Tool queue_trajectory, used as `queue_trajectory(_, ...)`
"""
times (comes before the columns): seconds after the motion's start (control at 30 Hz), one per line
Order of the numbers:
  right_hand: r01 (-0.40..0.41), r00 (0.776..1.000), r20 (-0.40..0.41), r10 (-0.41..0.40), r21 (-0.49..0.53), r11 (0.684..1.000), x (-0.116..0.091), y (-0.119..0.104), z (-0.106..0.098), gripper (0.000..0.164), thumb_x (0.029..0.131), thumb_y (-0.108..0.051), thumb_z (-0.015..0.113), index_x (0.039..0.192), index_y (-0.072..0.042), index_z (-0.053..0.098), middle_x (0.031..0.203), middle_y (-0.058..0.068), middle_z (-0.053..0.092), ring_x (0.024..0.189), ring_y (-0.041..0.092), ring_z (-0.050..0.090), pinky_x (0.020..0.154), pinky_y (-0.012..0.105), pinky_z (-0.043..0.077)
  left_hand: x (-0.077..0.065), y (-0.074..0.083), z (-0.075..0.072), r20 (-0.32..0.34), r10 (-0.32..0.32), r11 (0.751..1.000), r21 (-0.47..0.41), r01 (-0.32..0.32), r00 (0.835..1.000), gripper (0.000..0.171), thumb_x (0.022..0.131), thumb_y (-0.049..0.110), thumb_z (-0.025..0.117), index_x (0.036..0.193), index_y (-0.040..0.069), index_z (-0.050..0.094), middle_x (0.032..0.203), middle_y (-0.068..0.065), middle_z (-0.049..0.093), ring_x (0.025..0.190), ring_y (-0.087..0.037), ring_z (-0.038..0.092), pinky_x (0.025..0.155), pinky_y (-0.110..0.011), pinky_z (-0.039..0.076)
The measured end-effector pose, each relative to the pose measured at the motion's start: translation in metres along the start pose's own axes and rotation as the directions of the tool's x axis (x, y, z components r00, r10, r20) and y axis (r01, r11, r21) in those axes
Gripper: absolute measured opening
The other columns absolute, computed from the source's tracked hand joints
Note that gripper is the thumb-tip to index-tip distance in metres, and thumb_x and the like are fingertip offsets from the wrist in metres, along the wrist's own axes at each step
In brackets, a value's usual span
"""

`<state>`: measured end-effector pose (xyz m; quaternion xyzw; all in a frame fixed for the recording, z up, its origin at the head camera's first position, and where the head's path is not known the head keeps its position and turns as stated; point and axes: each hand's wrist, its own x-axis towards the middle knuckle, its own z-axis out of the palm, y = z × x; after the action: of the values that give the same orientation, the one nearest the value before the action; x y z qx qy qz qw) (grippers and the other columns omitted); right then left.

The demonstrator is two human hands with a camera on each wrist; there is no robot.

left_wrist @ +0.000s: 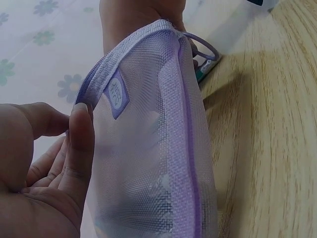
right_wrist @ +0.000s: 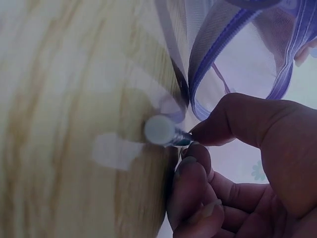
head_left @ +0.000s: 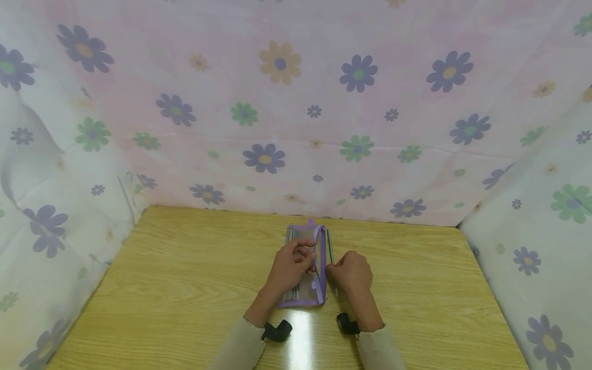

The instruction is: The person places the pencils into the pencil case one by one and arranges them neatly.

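A mesh zip pouch (head_left: 307, 290) with purple trim lies on the table, its zipped side on the right gaping. Several pencils (head_left: 292, 235) show through the mesh along its left side. My left hand (head_left: 288, 267) pinches the lip of the opening between thumb and finger, and in the left wrist view the purple zip edge (left_wrist: 94, 82) is lifted there. Just right of the pouch, my right hand (head_left: 353, 272) pinches a teal pencil (head_left: 330, 245) near its middle. The pencil's white eraser (right_wrist: 159, 130) points toward the right wrist camera, close over the wood.
The wood-grain table (head_left: 185, 267) ends at a flowered cloth (head_left: 314, 128) hung behind it and at both sides. Each wrist wears a black camera mount (head_left: 278, 331). A small purple label (left_wrist: 116, 94) is sewn on the pouch.
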<state>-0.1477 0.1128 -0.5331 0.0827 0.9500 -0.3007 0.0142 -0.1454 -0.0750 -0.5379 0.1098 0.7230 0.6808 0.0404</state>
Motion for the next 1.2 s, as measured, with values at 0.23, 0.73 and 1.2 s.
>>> queue_trajectory(0.23,-0.015,1.0,0.008,0.015,-0.014,1.0,-0.001,-0.002,-0.003,0.035,0.078,-0.022,0.079,0.05,-0.016,0.06,0.049,-0.006,0.051,0.045,0.012,0.046,0.037,0.024,0.032,0.0,0.002,0.0,0.003,-0.006,1.0,-0.008,0.006,1.0,0.03,0.104,0.002,0.067,0.134,-0.002,0.063,0.1,-0.019,0.068,0.076,-0.028,0.073,0.07,-0.046,0.067)
queue_trajectory(0.73,-0.049,0.998,0.038,0.051,-0.046,0.998,0.001,-0.006,-0.008,0.039,0.076,-0.018,0.075,0.046,-0.019,0.05,0.045,-0.009,0.04,0.043,0.012,0.04,0.037,0.024,0.025,0.003,0.008,0.001,-0.004,-0.034,0.999,-0.007,0.034,0.999,0.031,0.103,0.0,0.066,0.133,-0.004,0.062,0.098,-0.019,0.068,0.074,-0.024,0.072,0.067,-0.039,0.067)
queue_trajectory(1.2,-0.001,0.998,0.07,0.002,-0.009,1.0,0.002,-0.001,-0.011,0.041,0.079,-0.021,0.077,0.046,-0.017,0.052,0.044,-0.009,0.04,0.042,0.011,0.036,0.037,0.023,0.024,0.003,0.006,0.001,0.0,-0.039,0.999,-0.002,0.039,0.999,0.03,0.104,0.002,0.067,0.133,-0.002,0.063,0.099,-0.017,0.067,0.074,-0.025,0.072,0.068,-0.044,0.067)
